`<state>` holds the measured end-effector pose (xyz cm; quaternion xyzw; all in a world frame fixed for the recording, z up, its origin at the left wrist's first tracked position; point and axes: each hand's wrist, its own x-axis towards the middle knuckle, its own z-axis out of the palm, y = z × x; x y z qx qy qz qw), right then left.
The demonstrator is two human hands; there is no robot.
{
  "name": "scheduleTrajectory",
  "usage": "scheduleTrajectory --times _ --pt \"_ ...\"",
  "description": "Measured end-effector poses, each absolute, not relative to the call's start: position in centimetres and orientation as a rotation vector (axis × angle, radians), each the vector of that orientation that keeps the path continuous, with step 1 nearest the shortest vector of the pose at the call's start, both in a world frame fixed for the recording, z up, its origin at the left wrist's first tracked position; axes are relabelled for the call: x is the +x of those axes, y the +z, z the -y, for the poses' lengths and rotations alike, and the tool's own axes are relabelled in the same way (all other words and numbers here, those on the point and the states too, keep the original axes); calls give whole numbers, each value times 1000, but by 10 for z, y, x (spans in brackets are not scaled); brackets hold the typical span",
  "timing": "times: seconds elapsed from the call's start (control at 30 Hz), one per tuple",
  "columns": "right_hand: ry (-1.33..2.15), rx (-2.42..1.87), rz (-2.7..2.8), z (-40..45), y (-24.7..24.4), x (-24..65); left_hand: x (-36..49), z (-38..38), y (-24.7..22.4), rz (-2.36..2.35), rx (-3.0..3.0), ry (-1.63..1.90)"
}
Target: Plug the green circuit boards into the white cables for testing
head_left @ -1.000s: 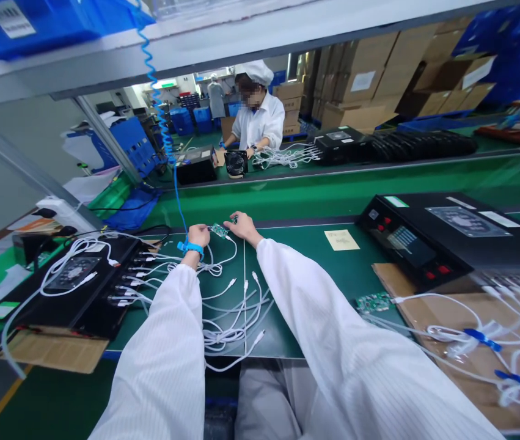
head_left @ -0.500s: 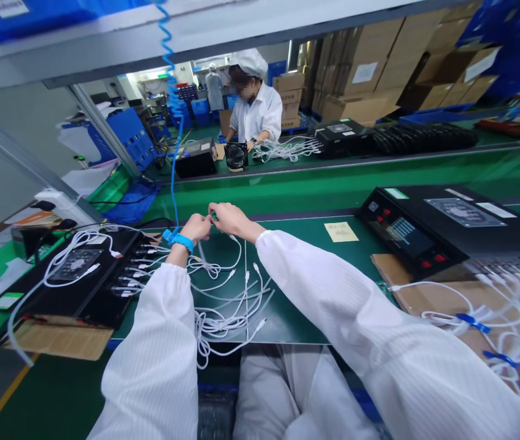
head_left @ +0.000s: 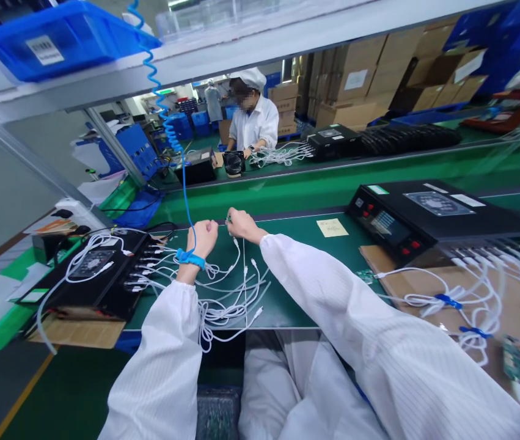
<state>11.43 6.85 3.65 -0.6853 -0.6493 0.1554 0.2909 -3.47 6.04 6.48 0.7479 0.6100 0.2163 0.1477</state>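
Over the far half of the green mat, my right hand [head_left: 244, 225] pinches a small green circuit board [head_left: 229, 219], mostly covered by the fingers. My left hand [head_left: 205, 237] is a short way to its left with fingers curled closed; whatever may be in them is hidden. A blue wrist strap [head_left: 190, 259] with a coiled cord circles the left wrist. White USB cables [head_left: 227, 305] lie in loops on the mat below both hands. Several of them run into the black box [head_left: 99, 269] on the left.
At right, another black box [head_left: 443, 214] with a screen stands on cardboard [head_left: 390, 269], near tied white cables. A yellow note [head_left: 332, 227] lies on the mat. A blue bin [head_left: 67, 40] sits on the overhead shelf. Across the bench, a co-worker [head_left: 256, 122] stands by more equipment.
My hands were together around the small green board and are now apart, the board staying in my right hand. The camera view has shifted somewhat.
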Motion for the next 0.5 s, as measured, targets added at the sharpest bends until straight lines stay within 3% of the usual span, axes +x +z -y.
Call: scheduleTrajectory --times 0.2,0.5 --pt "523 -1826 1326 -73 32 116 -23 -50 40 -1508 1967 514" --pt "639 -1715 948 -91 20 110 1 -40 29 -1644 2002 773"
